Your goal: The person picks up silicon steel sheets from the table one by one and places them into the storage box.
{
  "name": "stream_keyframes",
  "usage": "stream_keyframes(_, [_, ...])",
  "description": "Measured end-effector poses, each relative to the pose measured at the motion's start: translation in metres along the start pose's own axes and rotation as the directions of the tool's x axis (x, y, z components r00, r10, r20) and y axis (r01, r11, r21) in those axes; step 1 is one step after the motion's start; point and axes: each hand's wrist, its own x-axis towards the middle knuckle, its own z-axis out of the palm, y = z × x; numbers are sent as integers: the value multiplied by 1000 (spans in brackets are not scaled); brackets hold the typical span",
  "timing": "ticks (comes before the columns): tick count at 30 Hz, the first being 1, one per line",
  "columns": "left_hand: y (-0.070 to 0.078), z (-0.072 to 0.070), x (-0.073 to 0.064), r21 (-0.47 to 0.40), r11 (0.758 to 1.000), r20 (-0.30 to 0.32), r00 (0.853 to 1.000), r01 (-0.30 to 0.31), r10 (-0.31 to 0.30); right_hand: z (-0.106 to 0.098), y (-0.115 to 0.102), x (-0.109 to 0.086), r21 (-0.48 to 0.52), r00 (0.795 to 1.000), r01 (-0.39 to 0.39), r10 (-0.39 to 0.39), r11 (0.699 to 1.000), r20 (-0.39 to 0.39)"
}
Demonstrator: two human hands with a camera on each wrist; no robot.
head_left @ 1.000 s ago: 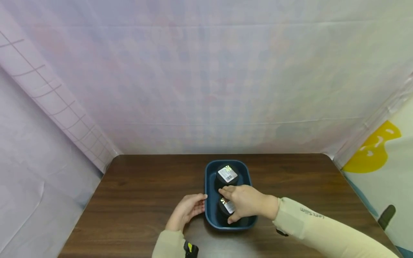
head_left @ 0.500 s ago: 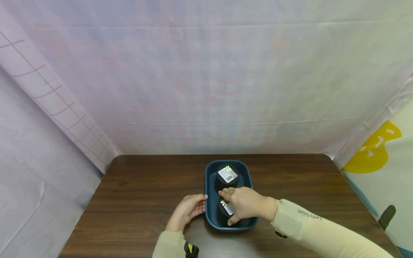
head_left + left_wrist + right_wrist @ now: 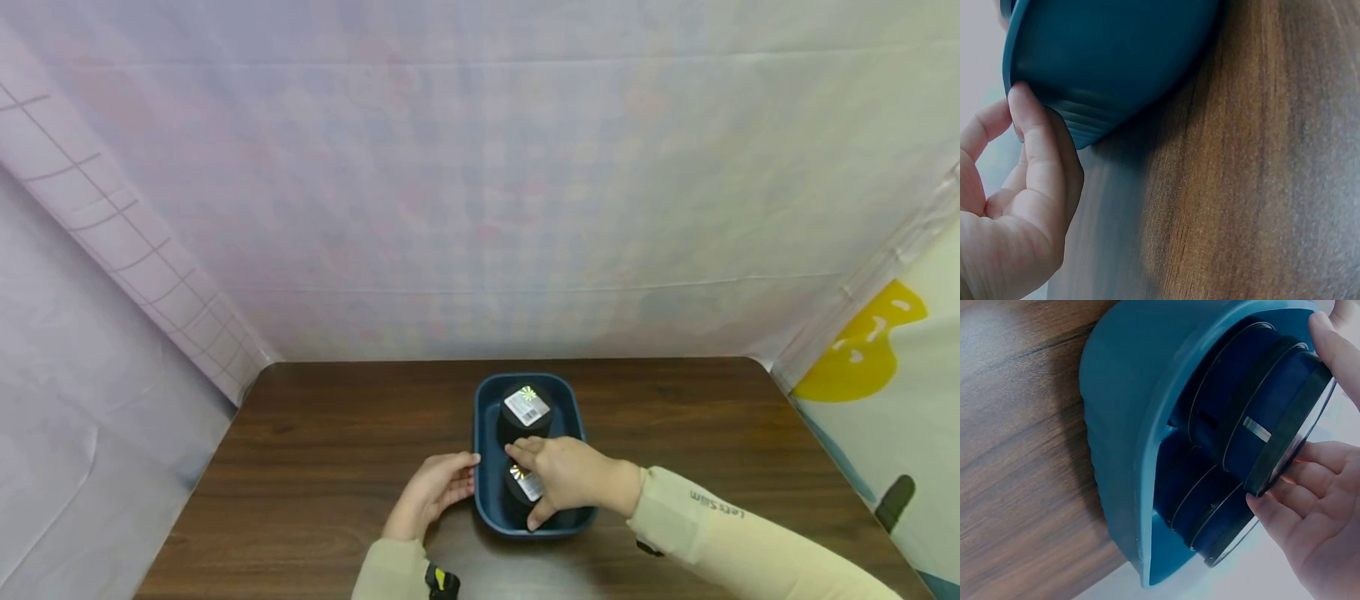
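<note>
A dark blue tray-like bin [image 3: 483,417] stands on the wooden table. In it are two dark round containers with banded sides, one behind the other, each with a white label on top. My right hand [image 3: 573,477] reaches over the bin's right side and grips the nearer round container [image 3: 527,483] from above, thumb on the near edge and fingers on the far edge. In the right wrist view the gripped round container [image 3: 1272,419] sits beside the other one [image 3: 1204,512]. The farther round container [image 3: 525,408] is untouched. My left hand [image 3: 437,490] pinches the bin's left rim.
The brown wooden table [image 3: 360,425] extends on both sides of the bin. A pale cloth [image 3: 480,208] hangs behind the table's back edge. Another cloth with a yellow print [image 3: 862,358] hangs at the right.
Both hands keep their grips, and the containers stay inside the bin. My right hand has shifted very slightly toward the near side.
</note>
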Motion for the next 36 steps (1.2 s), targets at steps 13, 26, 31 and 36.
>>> stream_keyframes(13, [-1, -4, -1, 3, 1000, 5, 1000, 7, -7, 7, -2, -1, -19, 998, 15, -16, 1000, -61])
stream_keyframes(26, [-2, -10, 1, 7, 1000, -16, 1000, 10, -10, 11, -3, 0, 20, 1000, -22, 22, 1000, -12])
stream_keyframes(31, [-2, -11, 4, 11, 1000, -32, 999, 11, -11, 15, -2, 0, 8, 999, 2, -2, 1000, -46])
stream_keyframes(36, [-2, -11, 4, 14, 1000, -34, 999, 15, -15, 21, -2, -1, -13, 994, 27, -28, 1000, -106])
